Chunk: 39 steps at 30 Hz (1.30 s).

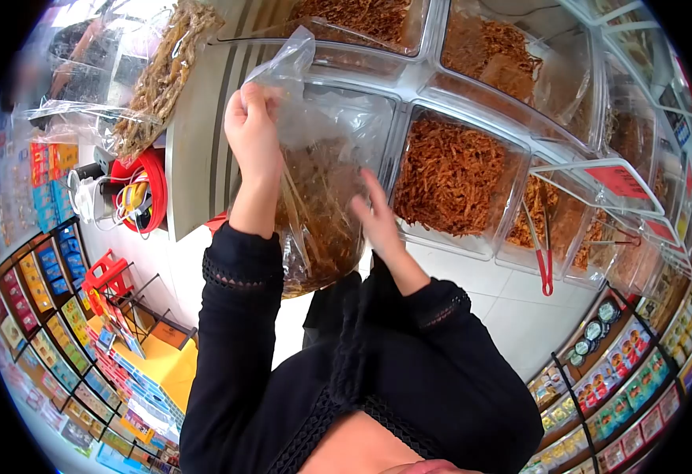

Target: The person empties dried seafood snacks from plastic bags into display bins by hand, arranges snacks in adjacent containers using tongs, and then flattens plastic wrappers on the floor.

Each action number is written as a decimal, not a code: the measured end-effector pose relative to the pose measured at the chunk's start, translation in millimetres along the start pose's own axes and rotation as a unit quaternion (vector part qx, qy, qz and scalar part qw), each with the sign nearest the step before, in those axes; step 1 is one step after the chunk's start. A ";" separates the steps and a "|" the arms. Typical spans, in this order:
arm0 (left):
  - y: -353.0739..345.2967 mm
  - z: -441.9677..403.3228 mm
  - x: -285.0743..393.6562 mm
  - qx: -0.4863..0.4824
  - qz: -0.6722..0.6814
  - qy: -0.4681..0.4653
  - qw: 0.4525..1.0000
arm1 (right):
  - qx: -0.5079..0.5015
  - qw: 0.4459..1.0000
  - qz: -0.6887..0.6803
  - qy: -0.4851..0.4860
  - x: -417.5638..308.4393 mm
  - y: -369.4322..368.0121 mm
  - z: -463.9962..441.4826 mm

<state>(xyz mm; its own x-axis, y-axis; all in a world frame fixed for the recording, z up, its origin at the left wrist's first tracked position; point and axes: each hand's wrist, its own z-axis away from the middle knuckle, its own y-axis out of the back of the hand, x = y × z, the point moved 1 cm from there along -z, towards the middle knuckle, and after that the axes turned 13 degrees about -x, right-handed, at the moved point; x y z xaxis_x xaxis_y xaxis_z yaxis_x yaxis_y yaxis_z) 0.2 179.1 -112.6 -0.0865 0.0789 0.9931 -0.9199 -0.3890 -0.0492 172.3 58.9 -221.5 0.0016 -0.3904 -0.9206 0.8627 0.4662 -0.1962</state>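
Observation:
A large clear plastic bag (318,209) filled with brown dried food lies in front of me, its loose mouth spread toward the top. My left hand (253,134) is closed on the bag's upper left edge, and a corner of film sticks up beyond the fingers. Along the bag's right side is my right hand (379,221), slightly blurred, with its fingers apart. Whether those fingertips touch the film I cannot tell. Right of the bag stands a clear bin of reddish-brown shredded dried food (453,174).
More clear bins (496,67) of dried food continue behind and rightward. Red-handled tongs (546,253) rest at one bin, below a red price sign (618,180). At left are a bagged bundle of dried strands (164,79), a red cable coil (152,189) and packed shelves (54,316).

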 end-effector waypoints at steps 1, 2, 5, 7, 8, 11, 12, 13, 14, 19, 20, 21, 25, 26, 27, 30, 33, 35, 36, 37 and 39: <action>-1.0 -2.8 -1.7 0.004 0.001 -0.007 1.000 | -0.002 1.000 0.000 -0.001 -1.6 -8.6 11.9; -2.1 -6.1 -4.8 0.005 0.011 -0.014 1.000 | 0.027 0.995 0.092 0.022 -6.0 -18.1 24.0; 2.4 -15.1 -11.7 0.005 -0.005 0.001 1.000 | 0.094 0.994 0.042 0.020 22.1 -48.2 65.0; 1.6 -22.9 -16.1 0.023 -0.009 0.000 1.000 | 0.109 0.994 -0.001 -0.025 30.9 -57.6 88.9; 0.8 -27.9 -19.1 0.027 -0.027 -0.013 0.999 | 0.090 0.980 -0.139 -0.111 31.4 -60.2 97.6; -2.8 -39.1 -24.1 0.039 -0.047 -0.025 0.998 | -0.036 0.910 -0.346 -0.225 36.1 -63.7 105.2; -3.3 -43.7 -26.3 0.036 -0.079 -0.029 0.996 | -0.137 0.866 -0.413 -0.248 38.2 -65.9 106.7; -4.1 -47.5 -28.6 0.031 -0.110 -0.033 0.993 | -0.137 0.865 -0.412 -0.249 40.5 -67.3 108.9; -5.9 -50.4 -31.8 0.027 -0.088 -0.031 0.995 | -0.201 0.856 -0.403 -0.254 42.7 -70.3 112.2; -5.9 -68.9 -51.2 0.040 -0.117 -0.015 0.992 | -0.306 0.740 -0.393 -0.452 87.7 -117.1 113.7; -7.0 -69.8 -51.9 0.042 -0.111 -0.014 0.993 | -0.343 0.722 -0.370 -0.473 106.7 -129.7 112.6; -7.9 -69.5 -48.9 0.043 -0.107 -0.014 0.993 | -0.343 0.722 -0.370 -0.473 110.0 -137.5 109.6; -6.3 -69.2 -32.0 0.013 -0.154 0.095 0.983 | -0.393 0.807 -0.341 -0.280 115.0 -174.3 96.2; -4.3 -71.8 -36.0 0.011 -0.148 0.078 0.986 | -0.333 0.767 -0.448 -0.315 114.9 -182.0 96.3; -3.7 -73.1 -38.0 0.010 -0.149 0.079 0.986 | -0.268 0.715 -0.547 -0.344 114.3 -188.6 95.0; -5.4 -75.3 -41.3 0.000 -0.081 0.057 0.995 | -0.259 0.706 -0.566 -0.338 118.6 -205.3 97.9; -7.3 -74.8 -41.8 0.018 -0.079 0.072 0.994 | -0.218 0.706 -0.581 -0.342 122.3 -215.4 102.5; -6.1 -81.3 -48.6 0.021 -0.079 0.067 0.994 | -0.311 0.697 -0.559 -0.324 131.0 -228.8 107.4; -3.3 -86.3 -52.3 0.025 -0.083 0.063 0.994 | -0.275 0.748 -0.537 -0.276 114.5 -227.6 104.8; -0.1 -87.7 -51.7 0.026 -0.081 0.061 0.994 | -0.254 0.755 -0.546 -0.261 102.9 -223.2 99.2; 7.1 -89.2 -50.1 -0.038 -0.038 0.087 0.995 | -0.233 0.756 -0.536 -0.296 83.5 -213.6 95.4</action>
<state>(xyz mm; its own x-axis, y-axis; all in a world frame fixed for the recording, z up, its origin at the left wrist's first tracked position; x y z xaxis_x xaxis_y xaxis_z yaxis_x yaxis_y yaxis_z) -36.1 254.3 -172.3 -0.0738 0.2652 0.9614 -0.9522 -0.3054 0.0111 36.3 -149.1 -224.3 -0.2258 -0.9646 0.1362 0.2579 -0.1940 -0.9465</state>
